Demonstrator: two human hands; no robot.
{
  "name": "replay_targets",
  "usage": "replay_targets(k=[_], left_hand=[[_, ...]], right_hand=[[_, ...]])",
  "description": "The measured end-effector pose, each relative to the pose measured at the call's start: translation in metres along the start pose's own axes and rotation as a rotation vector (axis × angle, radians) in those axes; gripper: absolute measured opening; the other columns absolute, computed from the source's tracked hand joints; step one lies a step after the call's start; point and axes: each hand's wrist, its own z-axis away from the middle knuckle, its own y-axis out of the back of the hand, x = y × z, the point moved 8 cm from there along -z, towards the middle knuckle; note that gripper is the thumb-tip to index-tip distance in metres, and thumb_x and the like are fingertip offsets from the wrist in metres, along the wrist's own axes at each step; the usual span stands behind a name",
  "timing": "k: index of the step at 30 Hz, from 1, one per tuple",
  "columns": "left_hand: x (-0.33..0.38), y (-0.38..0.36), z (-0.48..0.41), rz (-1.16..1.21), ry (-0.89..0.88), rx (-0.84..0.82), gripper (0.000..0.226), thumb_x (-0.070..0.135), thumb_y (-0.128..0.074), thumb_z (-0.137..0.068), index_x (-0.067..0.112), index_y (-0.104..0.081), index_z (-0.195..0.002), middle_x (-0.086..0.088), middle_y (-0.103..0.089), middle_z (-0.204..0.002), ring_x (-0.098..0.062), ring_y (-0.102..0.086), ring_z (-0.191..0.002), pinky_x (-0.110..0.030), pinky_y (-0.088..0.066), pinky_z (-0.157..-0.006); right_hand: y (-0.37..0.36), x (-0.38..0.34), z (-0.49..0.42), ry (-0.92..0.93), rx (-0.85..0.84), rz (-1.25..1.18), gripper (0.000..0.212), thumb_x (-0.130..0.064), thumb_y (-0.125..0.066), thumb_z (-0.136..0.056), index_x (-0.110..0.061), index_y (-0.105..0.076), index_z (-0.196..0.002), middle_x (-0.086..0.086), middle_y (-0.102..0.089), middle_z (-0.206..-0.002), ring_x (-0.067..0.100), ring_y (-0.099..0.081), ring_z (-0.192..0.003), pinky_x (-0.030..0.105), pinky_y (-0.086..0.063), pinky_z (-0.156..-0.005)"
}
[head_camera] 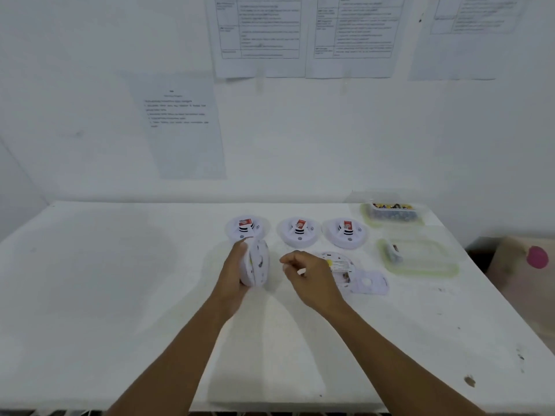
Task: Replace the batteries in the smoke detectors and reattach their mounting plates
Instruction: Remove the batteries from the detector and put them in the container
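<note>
Smoke detector (259, 262), white, round: it is turned up on its edge near the middle of the table (120, 280), with its perforated face towards your right. Your left grip (237, 271) grasps it, palm against its back and fingers curled over the top rim. Whether its lower edge touches the table you cannot tell.

Right grip (306, 274): it hovers just beside the held detector, apart from it, with its fingers curled inward. A small pale speck shows at the fingertips. You cannot tell whether this grip pinches something or is clenched on nothing.

Open detector (341, 267): it lies flat with its labelled underside up, partly hidden behind your right grip.

Mounting plate (369, 282): it is loose and flat on the table, touching the open detector's right side.

Row of three detectors beyond your grips: left (246, 231), middle (298, 234) and right (345, 234). Each sits dome up with a red-and-white piece on top. The left one lies just behind the held detector.

Tub of small mixed-colour pieces (392, 210): it sits at the far right corner of the table.

Clear tray with green rim (426, 265): it lies nearer than the tub, with one small cylindrical item (395, 251) at its left end.

Printed sheets (261, 34): they are fixed to the wall behind, and the text is too blurred to read.

Cardboard box (516, 280): it stands off the table's right edge.
</note>
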Motion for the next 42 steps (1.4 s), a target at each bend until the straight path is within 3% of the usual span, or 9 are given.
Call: replay_targets(k=[2, 5, 13, 17, 21, 27, 33, 37, 42], left_hand=[[0.001, -0.008, 0.006, 0.245, 0.065, -0.067, 0.051, 0.047, -0.042, -0.095, 0.015, -0.059, -0.13, -0.012, -0.069, -0.118, -0.028, -0.064, -0.106, -0.042, -0.052, -0.088], [-0.001, -0.016, 0.014, 0.385, 0.126, -0.098, 0.05, 0.044, -0.039, -0.095, 0.012, -0.062, -0.126, -0.014, -0.07, -0.112, -0.027, -0.069, -0.097, -0.038, -0.057, -0.075], [-0.003, -0.003, 0.011, 0.437, 0.179, -0.162, 0.047, 0.043, -0.037, -0.095, 0.013, -0.07, -0.109, -0.011, -0.07, -0.099, -0.024, -0.069, -0.089, -0.033, -0.057, -0.072], [-0.005, 0.006, 0.01, 0.404, 0.213, -0.168, 0.047, 0.044, -0.037, -0.095, 0.013, -0.07, -0.109, -0.012, -0.069, -0.107, -0.024, -0.067, -0.097, -0.037, -0.053, -0.084], [-0.005, 0.025, 0.005, 0.431, 0.222, -0.122, 0.05, 0.046, -0.038, -0.095, 0.01, -0.066, -0.115, -0.015, -0.066, -0.114, -0.031, -0.06, -0.101, -0.045, -0.046, -0.088], [-0.005, 0.051, -0.003, 0.46, 0.229, -0.035, 0.044, 0.045, -0.04, -0.096, 0.014, -0.069, -0.106, -0.013, -0.072, -0.107, -0.033, -0.061, -0.103, -0.052, -0.044, -0.096], [-0.007, 0.053, -0.004, 0.489, 0.236, -0.046, 0.043, 0.044, -0.039, -0.097, 0.014, -0.069, -0.105, -0.014, -0.072, -0.105, -0.034, -0.061, -0.102, -0.054, -0.042, -0.099], [-0.008, 0.052, -0.007, 0.489, 0.242, -0.065, 0.044, 0.045, -0.039, -0.097, 0.014, -0.068, -0.108, -0.014, -0.071, -0.11, -0.035, -0.06, -0.106, -0.055, -0.04, -0.1], [-0.008, 0.047, -0.006, 0.544, 0.257, -0.095, 0.045, 0.045, -0.042, -0.095, 0.013, -0.069, -0.11, -0.017, -0.068, -0.119, -0.039, -0.055, -0.118, -0.056, -0.041, -0.1]], right_hand=[[-0.015, -0.011, 0.0, 0.016, 0.0, 0.003, 0.023, -0.019, -0.068, -0.086, -0.018, -0.069, -0.109, -0.01, -0.066, -0.102, 0.001, -0.061, -0.087, 0.012, -0.045, -0.07], [-0.029, -0.025, 0.002, -0.001, 0.075, -0.003, 0.04, -0.033, -0.076, -0.078, -0.02, -0.066, -0.115, -0.011, -0.061, -0.11, 0.004, -0.06, -0.095, 0.02, -0.052, -0.074], [-0.047, -0.052, 0.009, 0.062, 0.115, 0.186, 0.053, -0.038, -0.075, -0.071, -0.021, -0.06, -0.118, -0.008, -0.06, -0.114, 0.01, -0.055, -0.102, 0.025, -0.049, -0.085], [-0.044, -0.063, 0.009, 0.131, 0.112, 0.236, 0.035, -0.038, -0.062, -0.076, -0.02, -0.065, -0.107, -0.009, -0.067, -0.101, 0.007, -0.06, -0.089, 0.026, -0.051, -0.079], [-0.017, -0.055, 0.003, 0.203, 0.195, 0.246, 0.014, -0.011, -0.055, -0.09, -0.013, -0.068, -0.095, -0.002, -0.069, -0.078, 0.009, -0.059, -0.065, 0.026, -0.046, -0.061], [-0.026, 0.005, -0.02, 0.055, -0.15, 0.575, 0.03, 0.0, -0.053, -0.089, -0.012, -0.072, -0.109, 0.008, -0.072, -0.104, 0.024, -0.066, -0.095, 0.035, -0.051, -0.084], [-0.035, 0.003, -0.018, 0.078, -0.153, 0.608, 0.036, -0.012, -0.056, -0.095, -0.013, -0.059, -0.13, 0.005, -0.06, -0.128, 0.021, -0.054, -0.119, 0.03, -0.04, -0.099], [-0.047, 0.006, -0.008, 0.093, -0.269, 0.62, 0.042, -0.025, -0.062, -0.092, -0.014, -0.057, -0.132, 0.002, -0.058, -0.132, 0.019, -0.051, -0.121, 0.029, -0.037, -0.101], [-0.051, 0.013, -0.009, 0.041, -0.285, 0.597, 0.04, -0.023, -0.064, -0.09, -0.016, -0.059, -0.129, 0.002, -0.062, -0.127, 0.02, -0.055, -0.117, 0.029, -0.04, -0.097]])
